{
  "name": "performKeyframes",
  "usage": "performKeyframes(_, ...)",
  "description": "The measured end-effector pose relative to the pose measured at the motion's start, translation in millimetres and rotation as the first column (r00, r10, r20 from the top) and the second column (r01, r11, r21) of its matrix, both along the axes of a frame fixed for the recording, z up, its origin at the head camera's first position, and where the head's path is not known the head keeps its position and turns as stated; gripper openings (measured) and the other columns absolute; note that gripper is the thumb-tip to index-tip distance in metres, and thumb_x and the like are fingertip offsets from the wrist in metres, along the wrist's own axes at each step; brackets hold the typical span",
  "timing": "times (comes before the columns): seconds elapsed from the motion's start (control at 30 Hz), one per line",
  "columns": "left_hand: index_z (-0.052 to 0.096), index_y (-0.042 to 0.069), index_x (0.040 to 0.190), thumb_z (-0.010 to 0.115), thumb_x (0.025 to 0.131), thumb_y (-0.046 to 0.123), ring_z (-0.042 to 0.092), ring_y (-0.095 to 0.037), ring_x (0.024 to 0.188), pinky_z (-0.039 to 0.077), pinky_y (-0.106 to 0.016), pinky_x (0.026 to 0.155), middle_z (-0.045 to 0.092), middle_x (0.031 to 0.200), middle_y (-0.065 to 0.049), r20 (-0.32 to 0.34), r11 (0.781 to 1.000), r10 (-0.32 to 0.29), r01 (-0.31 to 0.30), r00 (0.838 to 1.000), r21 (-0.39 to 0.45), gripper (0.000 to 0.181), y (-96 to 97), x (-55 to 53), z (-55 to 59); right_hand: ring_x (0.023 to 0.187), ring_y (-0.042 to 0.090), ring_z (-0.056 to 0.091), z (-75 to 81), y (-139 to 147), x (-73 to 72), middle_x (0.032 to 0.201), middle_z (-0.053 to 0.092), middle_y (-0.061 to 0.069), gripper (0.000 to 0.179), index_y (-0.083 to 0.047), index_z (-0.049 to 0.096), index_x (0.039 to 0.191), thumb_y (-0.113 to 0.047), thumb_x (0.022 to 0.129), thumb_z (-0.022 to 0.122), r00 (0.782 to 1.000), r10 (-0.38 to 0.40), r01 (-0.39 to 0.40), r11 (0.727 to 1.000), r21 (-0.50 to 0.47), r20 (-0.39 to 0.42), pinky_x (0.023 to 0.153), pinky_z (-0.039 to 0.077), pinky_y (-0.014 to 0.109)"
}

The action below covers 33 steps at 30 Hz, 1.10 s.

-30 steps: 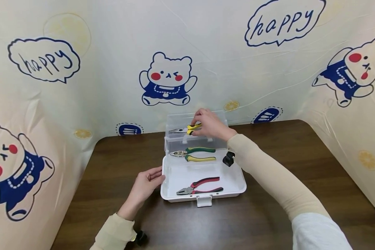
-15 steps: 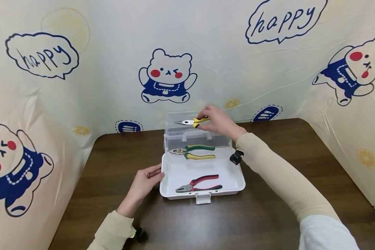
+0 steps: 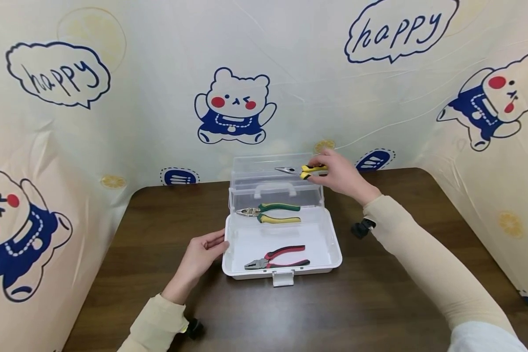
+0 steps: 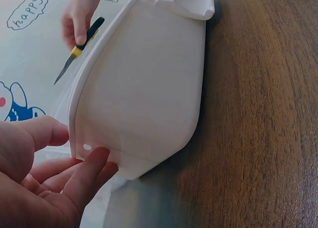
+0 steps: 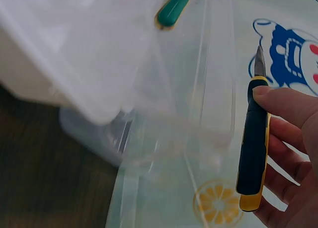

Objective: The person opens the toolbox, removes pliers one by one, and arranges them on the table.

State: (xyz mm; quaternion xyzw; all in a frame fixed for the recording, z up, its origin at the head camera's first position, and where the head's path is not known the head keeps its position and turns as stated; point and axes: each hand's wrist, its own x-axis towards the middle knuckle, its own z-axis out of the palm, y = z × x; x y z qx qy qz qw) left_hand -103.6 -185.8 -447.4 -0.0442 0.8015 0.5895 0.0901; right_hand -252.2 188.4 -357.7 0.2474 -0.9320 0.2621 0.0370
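In the head view my right hand (image 3: 344, 175) grips yellow-and-black needle-nose pliers (image 3: 307, 173) by the handles, above the right part of the raised clear lid (image 3: 242, 171). Their slim tips point left. The right wrist view shows the thumb pressed on the dark handle (image 5: 252, 143), fingers on its other side. My left hand (image 3: 199, 256) pinches the left rim of the white toolbox (image 3: 281, 237), thumb and fingers on either side of the wall (image 4: 134, 89). Green-and-yellow combination pliers (image 3: 279, 219) lie at the back of the box, red-and-black combination pliers (image 3: 286, 252) at the front.
The toolbox stands on a dark wooden table (image 3: 378, 293), its front latch (image 3: 283, 278) hanging down. Behind the table hangs a pale printed cloth (image 3: 158, 122) with bears and lettering, close to the lid.
My right hand has lifted the needle-nose pliers a little and carried them rightwards across the lid. The left hand keeps its hold on the rim. The other pliers lie as before.
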Motion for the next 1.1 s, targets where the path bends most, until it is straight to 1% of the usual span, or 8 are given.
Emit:
performKeyframes(0.17, 0.059, -0.005, 0.142, 0.071, 0.099, 0.009, 0.067, -0.029, 0.119, 0.060, -0.041, 0.093, 0.065, 0.136, -0.026, 0.002, 1.000, 0.001, -0.001, 1.000, -0.008, 0.047, -0.5, 0.1, -0.2, 0.102, 0.032, 0.057, -5.0, 28.8, 7.0, 0.114, 0.060, 0.013, 0.036, -0.004, 0.074, 0.122, -0.020, 0.091, 0.082, 0.998, -0.064, 0.064, 0.998, -0.028, 0.021, 0.088, 0.051, 0.048)
performKeyframes(0.37, 0.060, -0.005, 0.142, 0.071, 0.099, 0.009, 0.067, -0.027, 0.118, 0.061, -0.032, 0.090, 0.065, 0.136, -0.026, 0.001, 1.000, 0.008, -0.008, 1.000, -0.002, 0.047, -1.9, -0.7, -1.0, 0.103, 0.032, 0.055, -12.5, 61.4, 14.5, 0.115, 0.059, 0.013, 0.037, -0.003, 0.073, 0.122, -0.021, 0.091, 0.083, 0.992, -0.128, 0.129, 0.991, -0.027, 0.013, 0.088, 0.048, 0.050)
performKeyframes(0.5, 0.060, -0.006, 0.142, 0.071, 0.099, 0.008, 0.068, -0.026, 0.117, 0.061, -0.031, 0.088, 0.065, 0.135, -0.026, -0.001, 1.000, 0.004, -0.004, 1.000, 0.004, 0.046, -1.3, -0.9, -0.5, 0.101, 0.033, 0.055, -17.3, 82.7, 21.2, 0.113, 0.059, 0.014, 0.038, -0.003, 0.073, 0.123, -0.021, 0.091, 0.082, 0.984, -0.177, 0.177, 0.984, -0.024, 0.005, 0.083, 0.046, 0.050)
performKeyframes(0.67, 0.060, -0.005, 0.142, 0.071, 0.099, 0.009, 0.068, -0.026, 0.117, 0.061, -0.032, 0.090, 0.066, 0.135, -0.025, 0.004, 1.000, -0.003, 0.003, 1.000, -0.007, 0.046, -0.3, -1.2, 0.1, 0.098, 0.034, 0.054, -24.6, 106.9, 29.9, 0.110, 0.059, 0.016, 0.038, -0.001, 0.073, 0.122, -0.020, 0.090, 0.083, 0.975, -0.224, 0.224, 0.974, -0.014, -0.005, 0.079, 0.045, 0.050)
performKeyframes(0.8, 0.060, -0.004, 0.143, 0.070, 0.100, 0.009, 0.068, -0.026, 0.118, 0.060, -0.032, 0.091, 0.065, 0.136, -0.025, 0.004, 1.000, -0.004, 0.004, 1.000, -0.002, 0.046, -0.7, -1.7, 0.1, 0.098, 0.034, 0.054, -35.3, 125.2, 35.7, 0.108, 0.059, 0.016, 0.039, 0.000, 0.073, 0.121, -0.022, 0.091, 0.083, 0.966, -0.257, 0.257, 0.966, -0.001, 0.008, 0.077, 0.043, 0.047)
performKeyframes(0.97, 0.059, -0.006, 0.143, 0.070, 0.100, 0.008, 0.067, -0.027, 0.118, 0.060, -0.032, 0.090, 0.064, 0.136, -0.027, -0.003, 1.000, -0.013, 0.013, 1.000, 0.009, 0.047, -1.4, -2.4, -1.6, 0.102, 0.037, 0.054, -52.2, 149.0, 42.2, 0.110, 0.059, 0.019, 0.039, 0.001, 0.072, 0.120, -0.024, 0.092, 0.082, 0.956, -0.291, 0.291, 0.957, -0.005, 0.031, 0.081, 0.042, 0.049)
performKeyframes(1.1, 0.058, -0.006, 0.143, 0.069, 0.100, 0.008, 0.067, -0.024, 0.117, 0.060, -0.027, 0.088, 0.064, 0.137, -0.027, -0.003, 1.000, -0.015, 0.015, 1.000, 0.024, 0.047, -1.8, -2.3, -4.6, 0.103, 0.037, 0.051, -64.8, 166.2, 45.5, 0.111, 0.058, 0.020, 0.039, 0.004, 0.072, 0.120, -0.022, 0.092, 0.081, 0.943, -0.332, 0.333, 0.943, -0.018, 0.039, 0.083, 0.040, 0.050)
